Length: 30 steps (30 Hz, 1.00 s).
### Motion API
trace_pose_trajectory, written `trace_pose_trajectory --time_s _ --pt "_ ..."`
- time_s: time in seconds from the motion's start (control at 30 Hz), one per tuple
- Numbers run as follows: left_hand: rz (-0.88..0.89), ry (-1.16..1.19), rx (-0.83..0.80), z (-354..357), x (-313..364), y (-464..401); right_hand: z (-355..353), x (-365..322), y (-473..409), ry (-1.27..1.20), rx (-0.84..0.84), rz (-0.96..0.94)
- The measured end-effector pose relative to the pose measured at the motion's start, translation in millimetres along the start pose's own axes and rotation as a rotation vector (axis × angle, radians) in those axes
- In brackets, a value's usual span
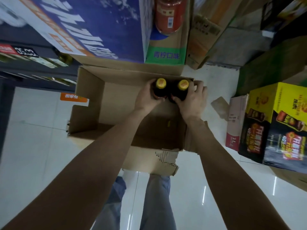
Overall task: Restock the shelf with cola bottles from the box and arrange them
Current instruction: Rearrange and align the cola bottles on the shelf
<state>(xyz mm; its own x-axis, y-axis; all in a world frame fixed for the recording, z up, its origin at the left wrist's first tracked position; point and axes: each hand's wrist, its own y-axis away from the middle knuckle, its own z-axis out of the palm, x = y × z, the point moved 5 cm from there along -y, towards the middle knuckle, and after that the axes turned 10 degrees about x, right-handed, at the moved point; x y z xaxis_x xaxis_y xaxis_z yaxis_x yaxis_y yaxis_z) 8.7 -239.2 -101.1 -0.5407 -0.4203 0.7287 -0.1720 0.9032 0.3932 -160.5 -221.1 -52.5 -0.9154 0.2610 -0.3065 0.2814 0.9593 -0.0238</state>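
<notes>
An open brown cardboard box (93,103) sits on the white floor below me. At its far wall stand two dark cola bottles with yellow caps, side by side and upright. My left hand (147,98) is wrapped around the left bottle (160,83). The right bottle (183,85) is gripped by my right hand (193,100). Both bottles are seen from above, so their bodies are mostly hidden by my fingers. The rest of the box looks dark inside, with a small yellow spot (169,124) near the bottom. The dark shelf (29,67) runs along the left edge.
A blue and white printed carton (93,25) and a green-labelled carton (166,53) stand right behind the box. A red-labelled bottle (168,15) shows above them. A yellow and black carton (279,123) and a small white-red box (235,123) stand at the right. My legs are below the box.
</notes>
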Motion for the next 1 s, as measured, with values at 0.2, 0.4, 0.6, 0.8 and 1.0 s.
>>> trace_pose_trajectory --time_s 0.2,0.4,0.6,0.8,1.0 --pt "0.01 -0.057 0.157 15.1 1.7 0.7 8.8 -6.3 -9.2 0.094 -0.022 -0.102" --pt "0.079 -0.011 0.217 -26.7 -13.7 38.9 -14.1 -22.3 24.6 -0.06 0.051 -0.324" --pt "0.049 0.117 0.351 -132.3 -7.2 124.2 -111.2 -76.0 51.0 -0.77 -0.25 -0.2" --pt "0.018 0.603 0.562 -248.1 7.1 228.5 -176.1 -166.6 97.0 -1.27 -0.495 -0.166" --pt "-0.062 0.845 0.829 -325.2 -34.3 310.7 -169.5 -273.1 168.6 -1.149 -0.8 -0.283"
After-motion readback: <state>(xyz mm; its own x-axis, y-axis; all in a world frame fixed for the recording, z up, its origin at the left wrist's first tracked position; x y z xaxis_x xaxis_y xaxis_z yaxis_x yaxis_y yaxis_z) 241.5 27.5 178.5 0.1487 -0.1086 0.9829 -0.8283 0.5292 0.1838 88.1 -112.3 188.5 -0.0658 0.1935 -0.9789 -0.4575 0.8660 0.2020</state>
